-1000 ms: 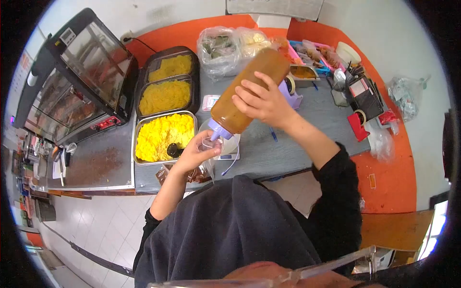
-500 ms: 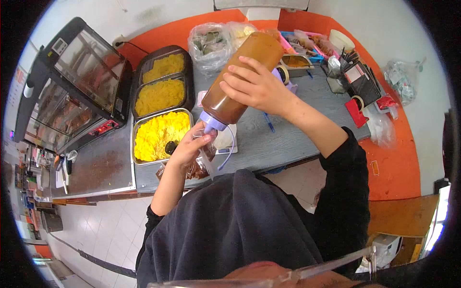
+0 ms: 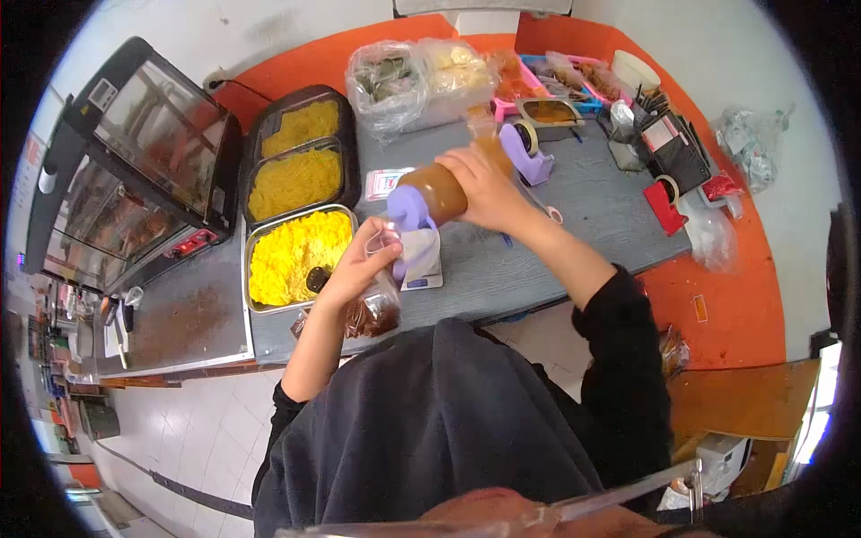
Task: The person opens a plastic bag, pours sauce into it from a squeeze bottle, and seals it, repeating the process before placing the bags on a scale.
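My right hand is wrapped round a clear squeeze bottle of brown sauce, held tilted with its lilac cap toward my left. Just below the cap, my left hand pinches the top of a small clear plastic bag between thumb and fingers. Under that hand, bags of dark reddish-brown sauce lie at the counter's front edge. Left of it is a metal tray of bright yellow food with a black round-ended handle in it. A white flat device sits partly hidden behind the bottle.
Two black pans of yellow food stand behind the metal tray. A glass display warmer fills the left. Plastic bags of food, a lilac tape dispenser, colored trays and a red tape dispenser line the back and right.
The squeeze bottle has swung from steeply tipped to nearly level, and its cap has risen away from the bag. My right hand has moved lower. My left hand still pinches the bag.
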Demonstrator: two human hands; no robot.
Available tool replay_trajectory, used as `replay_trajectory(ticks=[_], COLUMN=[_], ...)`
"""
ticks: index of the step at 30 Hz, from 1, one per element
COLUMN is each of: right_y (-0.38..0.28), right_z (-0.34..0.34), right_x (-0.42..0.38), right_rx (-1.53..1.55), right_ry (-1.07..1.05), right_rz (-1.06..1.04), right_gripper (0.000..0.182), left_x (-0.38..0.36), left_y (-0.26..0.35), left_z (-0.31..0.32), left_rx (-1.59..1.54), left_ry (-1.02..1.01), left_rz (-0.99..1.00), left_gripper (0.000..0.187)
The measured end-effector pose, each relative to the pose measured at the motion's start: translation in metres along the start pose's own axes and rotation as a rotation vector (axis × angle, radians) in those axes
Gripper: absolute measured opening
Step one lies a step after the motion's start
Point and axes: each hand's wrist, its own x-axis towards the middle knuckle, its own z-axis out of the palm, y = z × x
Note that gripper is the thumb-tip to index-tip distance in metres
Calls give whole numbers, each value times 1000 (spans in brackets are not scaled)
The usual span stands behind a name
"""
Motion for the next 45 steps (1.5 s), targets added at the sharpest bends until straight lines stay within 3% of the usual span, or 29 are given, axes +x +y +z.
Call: replay_trajectory(ticks=[1, 2, 3, 4, 5, 6, 7, 9, 11, 12, 14, 15, 16, 17, 19, 22, 26, 30, 32, 33, 35, 37, 38, 40, 41, 45], right_y=[2, 7, 13, 15, 17, 23, 32, 32, 9, -6, -38, -53, -66, -73, -79, -80, -82, -83, -80, -77, -77, -83, -85, -87, -85, -88], right_z=[13, 28, 44, 52, 57, 65, 75, 79, 76, 73, 64, 53, 40, 33, 23, 17, 17, 8, 6, 6, 7, 8, 9, 12, 16, 20], right_x=[-9, -18, -28, -34, -43, -52, -63, -75, -78, -80, -79, -72, -63, -52, -34, -21, -14, -13, -16, -18, -19, -23, -25, -27, -29, -34], right_rx=[150, 150, 274, 398, 272, 271, 395, 517, 233, 228, 277, 303, 329, 331, 476, 648, 573, 547, 514, 546, 578, 688, 689, 787, 831, 982], right_ry=[-24, -28, 24, 75, 55, 54, 157, 259, 543, 544, 747, 627, 503, 497, 170, 161, 174, 271, 320, 340, 361, 213, 211, 73, 105, 139], right_rz=[180, 178, 350, 523, 674, 672, 692, 718, 763, 769, 834, 645, 459, 468, 221, 236, 153, 310, 377, 421, 463, 458, 460, 508, 516, 580], right_gripper=[78, 78, 85, 93, 92, 92, 91, 90, 78, 78, 65, 53, 42, 42, 25, 13, 10, 9, 9, 9, 10, 10, 10, 10, 10, 9], left_x=[4, 13, 22, 29, 37, 45, 56, 58, 57, 55, 48, 45, 41, 37, 27, 22, 5, 2, 2, 1, -6, -6, -6, -8, -7, -4], left_y=[-7, -23, -38, -50, -62, -79, -108, -110, -103, -92, -69, -64, -54, -40, -8, -6, 0, -4, -21, -16, -17, -14, -11, -4, -6, -7], left_z=[-3, -8, -13, -15, -15, -15, -14, -4, 1, 5, 12, 12, 13, 14, 22, 15, 8, -1, -3, 6, 11, 20, 26, 37, 35, 28], left_rx=[-2, 213, 429, 428, 588, 748, 707, 766, 822, 819, 394, 147, 144, 22, -126, -85, -89, 74, 801, 781, 800, 806, 805, 758, 706, 728], left_ry=[2, 8, 14, 17, 12, 6, -60, -7, 39, 32, -46, -131, -130, -167, -281, -337, -305, -190, 498, 732, 674, 466, 466, 294, 298, 243], left_rz=[0, 129, 260, 260, 266, 271, 276, 325, 392, 391, 190, 96, 87, -26, -141, -150, -109, -81, 399, 462, 515, 678, 675, 474, 418, 468], left_gripper=[22, 24, 27, 27, 32, 36, 48, 51, 60, 60, 61, 60, 60, 60, 64, 66, 54, 48, 41, 33, 29, 18, 18, 14, 11, 9])
